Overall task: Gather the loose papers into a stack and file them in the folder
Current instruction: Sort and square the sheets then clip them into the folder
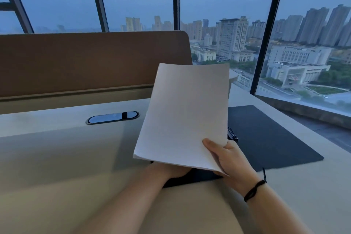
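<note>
A stack of white papers [184, 112] is held tilted up above the desk. My right hand [233, 161] pinches its lower right corner, thumb on top and fingers underneath. My left hand [167, 171] reaches under the stack's lower edge, and the paper hides its fingers. A dark folder [269, 135] lies open on the desk to the right, partly behind the papers. Another dark part of it shows below the stack, by my left hand. A metal clip [232, 135] sits at the folder's middle.
The beige desk [66, 157] has an oval cable port [113, 117] at the back left. A brown divider panel [85, 62] stands behind it. Large windows over a city lie beyond, and the desk's edge runs along the right.
</note>
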`<state>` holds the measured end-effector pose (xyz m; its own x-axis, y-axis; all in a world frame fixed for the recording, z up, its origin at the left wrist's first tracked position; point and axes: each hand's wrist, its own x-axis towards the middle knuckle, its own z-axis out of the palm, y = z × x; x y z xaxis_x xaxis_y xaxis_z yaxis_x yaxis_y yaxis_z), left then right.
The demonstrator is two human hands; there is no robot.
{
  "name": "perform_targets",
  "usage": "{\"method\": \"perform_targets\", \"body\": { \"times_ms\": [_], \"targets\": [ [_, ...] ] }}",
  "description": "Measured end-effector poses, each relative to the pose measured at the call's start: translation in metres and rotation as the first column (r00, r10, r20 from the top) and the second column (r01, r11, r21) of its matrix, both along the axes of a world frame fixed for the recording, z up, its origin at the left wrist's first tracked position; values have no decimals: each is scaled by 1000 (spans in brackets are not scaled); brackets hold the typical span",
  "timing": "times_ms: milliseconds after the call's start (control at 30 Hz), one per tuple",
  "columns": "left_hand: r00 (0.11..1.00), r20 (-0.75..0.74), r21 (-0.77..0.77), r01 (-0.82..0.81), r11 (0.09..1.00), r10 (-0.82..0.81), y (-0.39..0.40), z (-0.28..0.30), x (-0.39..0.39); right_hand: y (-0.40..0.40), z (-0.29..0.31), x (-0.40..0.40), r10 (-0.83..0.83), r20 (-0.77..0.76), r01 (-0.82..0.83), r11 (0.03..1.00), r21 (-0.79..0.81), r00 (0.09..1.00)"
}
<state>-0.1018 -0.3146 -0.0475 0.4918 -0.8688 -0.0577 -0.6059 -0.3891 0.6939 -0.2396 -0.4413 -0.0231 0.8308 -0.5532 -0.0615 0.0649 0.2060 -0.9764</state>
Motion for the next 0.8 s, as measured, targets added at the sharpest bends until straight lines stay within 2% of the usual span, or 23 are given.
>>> {"method": "perform_targets", "body": {
  "times_ms": [33,100,200,300,400,500,567,600,633,667,700,733,767,800],
  "targets": [
    [998,61,10,2,1000,-3,11,5,-5,2,1,-2,8,1,-8,1000,-20,1000],
    [983,151,-4,-105,994,105,47,21,-10,9,4,-5,19,-10,-20,997,-80,1000],
    [953,189,-10,-239,971,237,113,32,-11,26,7,-9,15,-29,-19,989,-147,999],
    [885,380,-11,-286,958,268,167,32,-5,51,6,-10,53,-75,-66,979,-190,996],
    [818,442,-60,-381,922,367,216,27,1,83,1,-6,104,-110,-123,976,-180,988],
    [744,547,-23,-444,896,383,253,21,-1,121,-2,0,145,-165,-180,959,-219,976],
    [716,546,-1,-519,855,435,269,21,3,144,-3,2,168,-199,-213,948,-235,966],
    [725,464,-26,-563,826,508,275,23,6,153,-4,3,180,-210,-227,946,-231,961],
    [734,292,-95,-616,782,613,280,26,8,162,-4,3,190,-214,-237,947,-218,958],
    [724,18,-183,-676,714,690,283,32,7,169,-3,3,200,-217,-245,947,-207,955],
    [663,-293,-235,-748,620,689,284,37,7,174,-2,3,207,-221,-251,948,-195,953],
    [574,-565,-245,-802,544,592,285,43,6,179,-1,2,218,-225,-261,948,-183,950],
    [483,-754,-226,-827,514,445,285,47,6,183,-1,2,229,-231,-271,947,-171,946],
    [415,-852,-202,-823,530,319,286,52,4,186,-1,1,241,-239,-284,945,-162,941]
  ]
}}
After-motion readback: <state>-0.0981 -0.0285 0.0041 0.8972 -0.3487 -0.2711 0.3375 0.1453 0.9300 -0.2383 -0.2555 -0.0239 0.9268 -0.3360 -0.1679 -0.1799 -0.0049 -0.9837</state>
